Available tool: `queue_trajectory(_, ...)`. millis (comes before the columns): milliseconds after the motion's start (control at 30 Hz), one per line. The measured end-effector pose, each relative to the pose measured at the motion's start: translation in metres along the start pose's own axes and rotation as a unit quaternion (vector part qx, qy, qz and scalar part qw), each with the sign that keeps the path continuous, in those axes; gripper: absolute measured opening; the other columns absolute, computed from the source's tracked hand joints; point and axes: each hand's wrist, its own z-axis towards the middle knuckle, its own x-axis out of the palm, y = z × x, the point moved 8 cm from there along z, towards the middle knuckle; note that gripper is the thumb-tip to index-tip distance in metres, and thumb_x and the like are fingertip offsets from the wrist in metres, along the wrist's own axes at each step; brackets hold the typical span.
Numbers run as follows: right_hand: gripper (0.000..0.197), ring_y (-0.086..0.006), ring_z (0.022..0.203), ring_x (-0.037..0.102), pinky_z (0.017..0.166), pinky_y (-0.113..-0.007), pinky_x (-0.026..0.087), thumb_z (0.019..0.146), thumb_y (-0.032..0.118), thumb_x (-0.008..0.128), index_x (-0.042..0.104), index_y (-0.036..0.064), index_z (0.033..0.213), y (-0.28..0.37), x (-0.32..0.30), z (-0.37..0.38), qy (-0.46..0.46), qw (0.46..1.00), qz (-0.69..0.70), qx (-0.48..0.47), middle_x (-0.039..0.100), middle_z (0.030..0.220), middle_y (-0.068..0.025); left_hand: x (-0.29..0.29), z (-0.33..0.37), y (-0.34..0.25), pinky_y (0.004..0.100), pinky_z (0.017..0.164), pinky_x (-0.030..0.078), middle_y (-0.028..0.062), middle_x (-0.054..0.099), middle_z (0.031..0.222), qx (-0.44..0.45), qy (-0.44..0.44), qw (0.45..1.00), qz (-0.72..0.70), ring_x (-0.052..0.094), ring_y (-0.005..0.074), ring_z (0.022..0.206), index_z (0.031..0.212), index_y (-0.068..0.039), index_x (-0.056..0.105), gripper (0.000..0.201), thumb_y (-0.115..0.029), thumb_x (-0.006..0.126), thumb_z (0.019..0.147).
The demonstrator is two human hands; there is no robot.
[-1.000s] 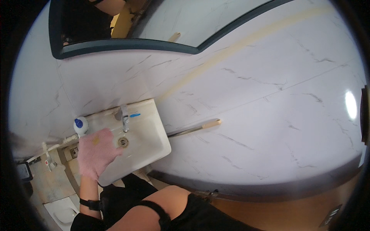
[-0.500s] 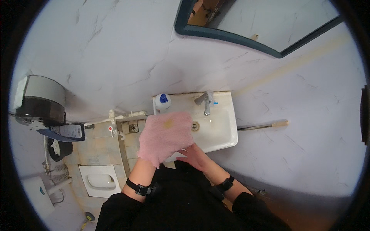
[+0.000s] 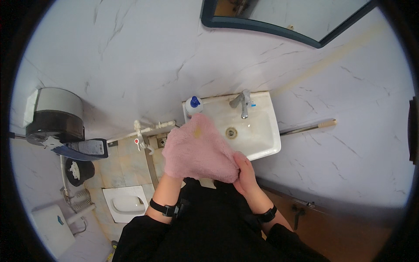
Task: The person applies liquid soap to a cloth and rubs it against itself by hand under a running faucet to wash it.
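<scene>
Pink cloth now has the right fingers gripping its edge.

1. Black garment: plain dark fabric covers the person's torso, with soft folds that are hard to make out.
2. Left sleeve: black like the torso, loose and wide, ending on the forearm and leaving the lower part bare.
3. Right sleeve: the same loose black cloth, also ending on the forearm.
4. Left wrist strap: a narrow black band with a dark, squarish buckle.
5. Right wrist strap: a matching black band, its finer details too small to tell.
6. Right hand: bare.
</scene>
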Motion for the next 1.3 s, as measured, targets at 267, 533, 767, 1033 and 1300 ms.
queue_trajectory(267, 0.035, -0.0188, 0.105, 0.058, 0.087, -0.033, 0.049, 0.098, 0.028, 0.052, 0.053, 0.0027, 0.122, 0.056, -0.006, 0.001, -0.011, 0.995, 0.096, -0.008, 0.058, 0.116, -0.0081, 0.021, -0.004, -0.021, 0.0358, 0.064, 0.052, 0.0137, 0.066, 0.076, -0.153, -0.018, 0.986, -0.067, 0.065, 0.0356, 0.075, 0.087, -0.005, 0.066, 0.04, -0.029, 0.083, 0.06)
queue_trajectory(533, 0.043, -0.0169, 0.088, 0.058, 0.073, -0.03, 0.049, 0.101, 0.037, 0.042, 0.048, 0.0057, 0.13, 0.049, -0.015, 0.001, 0.041, 0.988, 0.039, 0.14, 0.059, 0.108, -0.0062, 0.045, -0.007, -0.052, 0.0358, 0.072, 0.053, 0.0137, 0.068, 0.088, -0.134, 0.027, 0.99, -0.037, 0.066, 0.0304, 0.084, 0.096, -0.007, 0.066, 0.044, -0.039, 0.078, 0.067)
queue_trajectory(767, 0.031, -0.0125, 0.053, 0.049, 0.046, -0.026, 0.039, 0.101, 0.03, 0.042, 0.057, 0.0032, 0.1, 0.064, -0.079, 0.013, -0.036, 0.984, -0.171, 0.018, 0.058, 0.073, -0.0048, 0.076, -0.019, -0.022, 0.0351, 0.066, 0.053, 0.0133, 0.065, 0.095, -0.352, 0.015, 0.911, -0.216, 0.065, 0.029, 0.076, 0.105, -0.005, 0.062, 0.043, -0.03, 0.075, 0.072)
queue_trajectory(1033, 0.035, -0.0104, 0.057, 0.053, 0.051, -0.027, 0.043, 0.099, 0.026, 0.047, 0.059, -0.0019, 0.081, 0.141, 0.034, -0.032, 0.133, 0.923, -0.35, -0.086, 0.06, 0.07, -0.003, 0.063, -0.019, -0.113, 0.0321, 0.068, 0.051, 0.0115, 0.062, 0.101, -0.039, 0.069, 0.883, -0.463, 0.063, 0.0222, 0.078, 0.121, -0.003, 0.053, 0.054, -0.028, 0.072, 0.077)
queue_trajectory(1300, 0.039, -0.0165, 0.058, 0.063, 0.05, -0.028, 0.049, 0.098, 0.032, 0.045, 0.06, -0.0015, 0.085, 0.097, 0.066, -0.011, 0.195, 0.946, -0.252, 0.055, 0.064, 0.073, -0.0078, 0.034, -0.015, -0.142, 0.0238, 0.078, 0.044, 0.0067, 0.056, 0.106, 0.171, -0.025, 0.937, -0.305, 0.053, 0.0133, 0.089, 0.132, -0.003, 0.044, 0.043, -0.024, 0.051, 0.096)
